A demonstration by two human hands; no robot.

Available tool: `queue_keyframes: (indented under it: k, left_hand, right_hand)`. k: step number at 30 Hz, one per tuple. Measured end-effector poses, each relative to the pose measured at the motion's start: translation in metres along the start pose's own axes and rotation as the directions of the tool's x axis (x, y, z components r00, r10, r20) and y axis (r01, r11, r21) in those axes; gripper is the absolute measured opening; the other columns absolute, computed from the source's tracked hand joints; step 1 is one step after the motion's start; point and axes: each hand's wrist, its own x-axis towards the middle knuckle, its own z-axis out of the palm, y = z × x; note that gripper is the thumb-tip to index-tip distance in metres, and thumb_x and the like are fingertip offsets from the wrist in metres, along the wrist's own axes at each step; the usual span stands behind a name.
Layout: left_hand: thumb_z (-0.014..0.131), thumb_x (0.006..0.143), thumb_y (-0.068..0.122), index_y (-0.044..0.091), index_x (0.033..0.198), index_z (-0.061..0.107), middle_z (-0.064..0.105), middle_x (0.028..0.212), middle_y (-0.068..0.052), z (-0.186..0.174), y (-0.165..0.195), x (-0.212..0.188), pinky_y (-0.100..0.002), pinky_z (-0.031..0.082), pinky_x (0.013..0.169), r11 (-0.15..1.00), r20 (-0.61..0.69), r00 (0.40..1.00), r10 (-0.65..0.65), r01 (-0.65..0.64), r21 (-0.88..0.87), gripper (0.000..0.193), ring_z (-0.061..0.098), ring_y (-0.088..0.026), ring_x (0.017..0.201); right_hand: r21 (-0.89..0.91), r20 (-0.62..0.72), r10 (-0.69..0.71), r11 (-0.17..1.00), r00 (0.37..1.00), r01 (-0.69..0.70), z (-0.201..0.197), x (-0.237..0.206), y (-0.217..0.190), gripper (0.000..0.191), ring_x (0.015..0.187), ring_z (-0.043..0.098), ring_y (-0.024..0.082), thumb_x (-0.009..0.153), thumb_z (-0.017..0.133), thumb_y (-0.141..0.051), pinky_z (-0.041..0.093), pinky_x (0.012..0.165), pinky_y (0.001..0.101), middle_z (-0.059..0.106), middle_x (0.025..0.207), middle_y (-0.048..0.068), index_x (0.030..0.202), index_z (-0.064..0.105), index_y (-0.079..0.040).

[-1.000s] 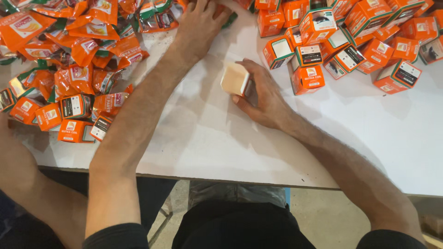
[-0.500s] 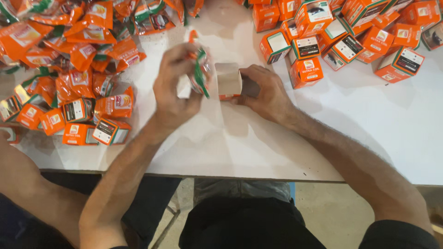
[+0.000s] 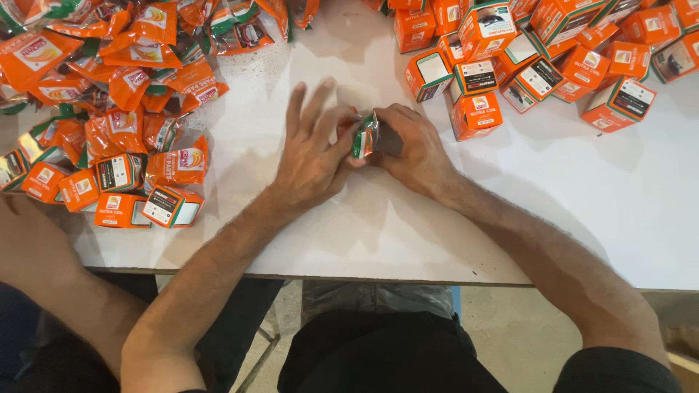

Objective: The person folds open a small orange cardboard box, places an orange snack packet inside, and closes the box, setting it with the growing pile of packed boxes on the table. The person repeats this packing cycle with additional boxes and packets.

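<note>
Two hands meet over a small orange packet at the middle of a white table.

The left hand [image 3: 309, 156] presses its thumb and fingertips against the orange and green foil packet [image 3: 363, 136], its other fingers spread and lifted; the right hand [image 3: 411, 145] curls around the packet's far side, closed on it and on something beneath that stays hidden. To the left lies a heap of crinkled orange foil pouches [image 3: 131, 80] with green edges, and just below them a few small orange cartons [image 3: 120, 209] lying on their sides. At the upper right stands a cluster of orange cube boxes [image 3: 553, 58] with white and black label panels. Another person's forearm [image 3: 36, 255] rests at the table's [image 3: 582, 196] lower left edge.
</note>
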Motion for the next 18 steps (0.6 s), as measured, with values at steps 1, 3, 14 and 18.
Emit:
queue_keyframes:
  k: [1,3,14,18]
  left_hand:
    - [0.082,0.092,0.023,0.003,0.116,0.071,0.045,0.145,-0.023,0.0,0.004,0.003,-0.069,0.014,0.123,1.0,-0.034,0.999,-0.02,0.019,-0.018,0.033,0.024,-0.047,0.149]
    - [0.078,0.094,0.017,0.003,0.106,0.071,0.04,0.15,-0.024,0.002,0.012,0.011,-0.068,0.015,0.123,0.991,-0.037,0.991,-0.132,0.132,0.007,0.02,0.021,-0.051,0.149]
    - [0.066,0.095,0.006,0.003,0.128,0.052,0.074,0.1,-0.012,0.024,0.001,0.021,-0.029,0.055,0.071,0.359,0.309,0.623,-0.718,0.713,-0.602,0.036,0.067,-0.015,0.084]
    - [0.061,0.098,0.005,-0.002,0.112,0.067,0.076,0.093,-0.008,0.039,-0.007,0.02,-0.027,0.058,0.071,0.487,0.187,0.734,-0.653,0.596,-0.639,0.017,0.071,-0.011,0.081]
  right_hand:
    - [-0.002,-0.005,-0.015,1.0,1.0,0.015,0.0,0.0,-0.001,0.065,0.107,0.063,0.037,0.072,0.092,-0.017,0.05,0.091,0.0465,0.066,0.112,0.018,0.125,0.061,0.005]
    - [0.001,-0.021,-0.041,0.999,0.999,0.041,0.0,0.0,-0.003,0.068,0.107,0.062,0.038,0.072,0.093,-0.019,0.05,0.09,0.0463,0.065,0.113,0.018,0.126,0.06,0.006]
    - [-0.029,-0.039,-0.03,0.999,0.999,0.029,0.005,-0.003,-0.005,0.069,0.111,0.061,0.038,0.076,0.091,-0.015,0.051,0.093,0.0474,0.065,0.118,0.017,0.132,0.058,0.004]
    - [0.192,-0.075,0.152,0.972,0.985,-0.136,0.007,-0.005,-0.009,0.073,0.116,0.064,0.032,0.076,0.088,-0.019,0.053,0.093,0.0431,0.061,0.124,0.013,0.134,0.049,0.0]
